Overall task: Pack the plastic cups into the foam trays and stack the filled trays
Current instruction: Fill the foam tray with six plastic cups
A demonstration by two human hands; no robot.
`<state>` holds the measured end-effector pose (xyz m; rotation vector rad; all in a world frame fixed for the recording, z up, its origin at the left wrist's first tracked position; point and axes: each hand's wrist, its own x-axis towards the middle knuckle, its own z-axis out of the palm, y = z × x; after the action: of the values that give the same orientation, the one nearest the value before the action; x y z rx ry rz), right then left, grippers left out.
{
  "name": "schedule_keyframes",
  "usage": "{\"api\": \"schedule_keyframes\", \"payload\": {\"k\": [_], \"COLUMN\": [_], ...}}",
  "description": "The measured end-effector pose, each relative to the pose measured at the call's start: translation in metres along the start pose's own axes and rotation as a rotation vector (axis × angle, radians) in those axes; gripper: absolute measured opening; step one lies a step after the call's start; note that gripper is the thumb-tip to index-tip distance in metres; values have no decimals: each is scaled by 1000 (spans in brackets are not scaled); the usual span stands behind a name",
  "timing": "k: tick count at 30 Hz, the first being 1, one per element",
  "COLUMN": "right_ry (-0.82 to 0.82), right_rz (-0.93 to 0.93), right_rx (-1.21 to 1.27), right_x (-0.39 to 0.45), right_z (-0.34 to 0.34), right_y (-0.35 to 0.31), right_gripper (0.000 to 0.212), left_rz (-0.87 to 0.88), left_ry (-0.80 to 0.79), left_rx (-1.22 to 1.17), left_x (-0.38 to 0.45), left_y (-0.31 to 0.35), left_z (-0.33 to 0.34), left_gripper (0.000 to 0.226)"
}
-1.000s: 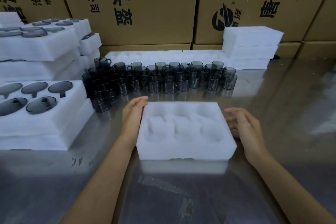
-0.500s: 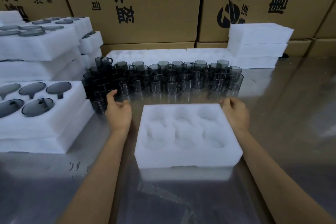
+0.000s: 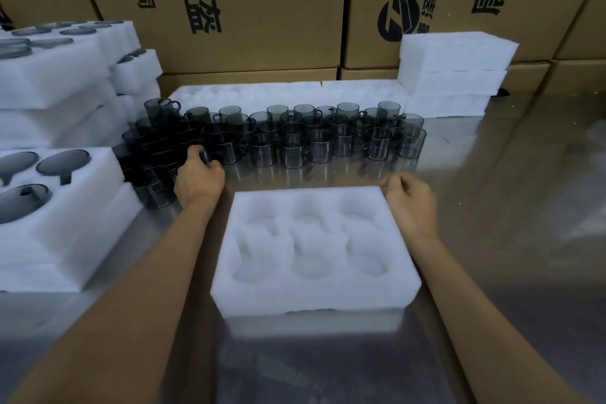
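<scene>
An empty white foam tray with six pockets lies on the shiny table in front of me. Behind it stands a crowd of several smoky grey plastic cups with handles, some stacked at the left. My left hand reaches into the front left of that crowd, thumb and fingers curled round one cup. My right hand hovers at the tray's far right corner, its fingers loosely curled and holding nothing.
Filled foam trays with cups lying in their pockets are stacked at the left, with more filled stacks behind them. Empty foam trays lie behind the cups, and a pile stands at the back right. Cardboard boxes wall off the rear.
Both hands left the sides of the tray and moved forward. The left one reached the cups and closed on one. The right one moved to the tray's far right corner.
</scene>
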<state>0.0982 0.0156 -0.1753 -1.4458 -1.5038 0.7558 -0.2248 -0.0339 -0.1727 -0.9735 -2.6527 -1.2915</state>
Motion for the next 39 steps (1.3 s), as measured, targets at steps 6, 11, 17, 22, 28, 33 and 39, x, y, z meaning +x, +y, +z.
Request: {"api": "schedule_keyframes", "payload": {"k": [6, 11, 17, 22, 28, 33, 39], "right_ry": [-9, -12, -4, 61, -112, -453, -466], "right_rz": [1, 25, 43, -8, -345, -315, -355], "right_rx": [23, 174, 329, 307, 436, 442, 373], "right_x": [0, -5, -19, -23, -69, -90, -89], "right_z": [0, -6, -17, -26, -34, -27, -27], "right_y": [2, 5, 5, -10, -64, -72, -65], "right_gripper": [25, 26, 28, 30, 17, 46, 58], "left_rz": [59, 151, 187, 420, 646, 788, 781], "left_ry": [26, -50, -15, -75, -288, -313, -328], "left_rx": [-59, -175, -441, -536, -618, -516, -472], "left_x": [-8, -29, -70, -88, -129, -152, -157], "left_y": [-4, -6, -4, 28, 74, 79, 74], "left_z": [-3, -13, -40, -79, -91, -82, -73], "left_gripper": [12, 9, 11, 13, 15, 36, 68]}}
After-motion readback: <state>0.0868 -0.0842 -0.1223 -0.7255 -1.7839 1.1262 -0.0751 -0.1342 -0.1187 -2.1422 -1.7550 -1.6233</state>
